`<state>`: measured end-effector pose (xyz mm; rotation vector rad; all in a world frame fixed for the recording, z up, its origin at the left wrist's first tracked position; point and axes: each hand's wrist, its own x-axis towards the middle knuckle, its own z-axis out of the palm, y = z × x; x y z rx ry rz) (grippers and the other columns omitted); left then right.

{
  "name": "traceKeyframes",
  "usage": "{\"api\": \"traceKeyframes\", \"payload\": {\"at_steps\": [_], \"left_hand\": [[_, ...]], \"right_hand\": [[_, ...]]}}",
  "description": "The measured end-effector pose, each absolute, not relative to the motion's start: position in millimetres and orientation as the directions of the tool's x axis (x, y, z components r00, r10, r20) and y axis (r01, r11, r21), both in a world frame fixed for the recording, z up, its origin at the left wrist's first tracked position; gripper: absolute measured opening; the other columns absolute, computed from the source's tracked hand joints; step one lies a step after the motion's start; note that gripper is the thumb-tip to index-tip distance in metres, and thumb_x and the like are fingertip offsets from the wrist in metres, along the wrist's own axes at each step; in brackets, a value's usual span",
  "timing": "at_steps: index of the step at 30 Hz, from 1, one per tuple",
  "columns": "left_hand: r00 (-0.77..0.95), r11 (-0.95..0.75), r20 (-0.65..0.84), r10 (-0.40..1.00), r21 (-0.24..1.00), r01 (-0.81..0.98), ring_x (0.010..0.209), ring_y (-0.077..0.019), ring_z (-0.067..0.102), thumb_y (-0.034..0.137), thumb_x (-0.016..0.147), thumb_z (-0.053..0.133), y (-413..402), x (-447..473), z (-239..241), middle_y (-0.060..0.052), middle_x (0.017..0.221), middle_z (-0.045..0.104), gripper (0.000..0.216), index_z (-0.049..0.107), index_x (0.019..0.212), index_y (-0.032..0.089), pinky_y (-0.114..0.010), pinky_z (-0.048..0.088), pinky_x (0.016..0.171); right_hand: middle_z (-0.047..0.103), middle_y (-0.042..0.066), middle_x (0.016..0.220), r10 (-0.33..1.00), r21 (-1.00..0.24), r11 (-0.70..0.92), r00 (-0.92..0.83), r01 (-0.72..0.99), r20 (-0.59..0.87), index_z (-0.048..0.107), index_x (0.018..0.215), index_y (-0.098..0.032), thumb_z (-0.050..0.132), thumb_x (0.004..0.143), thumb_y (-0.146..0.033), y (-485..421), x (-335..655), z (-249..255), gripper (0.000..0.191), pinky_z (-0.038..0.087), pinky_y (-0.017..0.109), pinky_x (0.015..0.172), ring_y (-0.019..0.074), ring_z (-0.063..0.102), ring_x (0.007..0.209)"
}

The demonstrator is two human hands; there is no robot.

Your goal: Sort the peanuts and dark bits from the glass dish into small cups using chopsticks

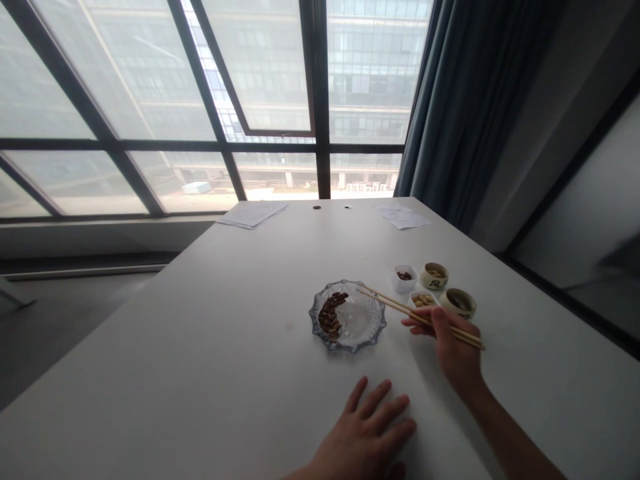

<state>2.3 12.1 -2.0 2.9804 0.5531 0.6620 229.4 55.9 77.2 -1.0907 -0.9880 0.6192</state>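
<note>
My right hand (453, 343) grips a pair of wooden chopsticks (400, 305), whose tips reach over the right rim of a clear glass dish (367, 327). Nothing shows between the tips. Dark brown seeds or similar small pieces (330, 317) lie along the left side of the dish. Flat on the table in front of the dish rests my left hand (367, 430), fingers spread and holding nothing. Behind my right hand stand a small white cup with pale nut-like pieces (423, 300) and a cream cup (460, 301), partly covered by the hand.
A white cup with dark pieces (404, 279) and a cream cup with a dark character (434, 275) stand farther back. Papers (253, 215) lie at the far left of the white table (210, 333), with more sheets (403, 217) at the far right. Windows and a curtain (445, 120) are beyond.
</note>
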Motion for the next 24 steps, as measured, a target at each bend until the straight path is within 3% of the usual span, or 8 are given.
{"api": "traceKeyframes", "payload": {"at_steps": [12, 17, 24], "left_hand": [[0.846, -0.935, 0.399, 0.354, 0.123, 0.333, 0.145, -0.0287, 0.045, 0.049, 0.109, 0.055, 12, 2, 0, 0.002, 0.156, 0.053, 0.037, 0.059, 0.140, 0.028, -0.053, 0.023, 0.126], [0.847, -0.934, 0.394, 0.357, 0.128, 0.334, 0.145, -0.0294, 0.044, 0.049, 0.109, 0.056, 12, 2, 0, 0.002, 0.157, 0.053, 0.038, 0.060, 0.140, 0.027, -0.054, 0.022, 0.126], [0.862, -0.936, 0.369, 0.349, 0.097, 0.338, 0.145, -0.0303, 0.044, 0.049, 0.104, 0.065, 11, 2, 2, 0.000, 0.157, 0.052, 0.041, 0.061, 0.139, 0.028, -0.054, 0.027, 0.125]], "right_hand": [[0.082, 0.012, 0.078, 0.956, -0.972, 0.226, 0.206, -0.064, 0.209, 0.079, 0.084, -0.017, 0.072, 0.089, -0.066, 47, 182, 59, 0.049, 0.069, 0.034, 0.058, 0.0306, 0.082, 0.073], [0.082, 0.013, 0.080, 0.957, -0.973, 0.220, 0.207, -0.065, 0.202, 0.079, 0.085, -0.017, 0.070, 0.092, -0.062, 49, 183, 53, 0.046, 0.069, 0.033, 0.061, 0.0299, 0.083, 0.076], [0.083, 0.013, 0.082, 0.953, -0.975, 0.212, 0.234, -0.067, 0.191, 0.080, 0.087, -0.016, 0.074, 0.087, -0.065, 47, 179, 54, 0.049, 0.070, 0.037, 0.064, 0.0313, 0.083, 0.078]]}}
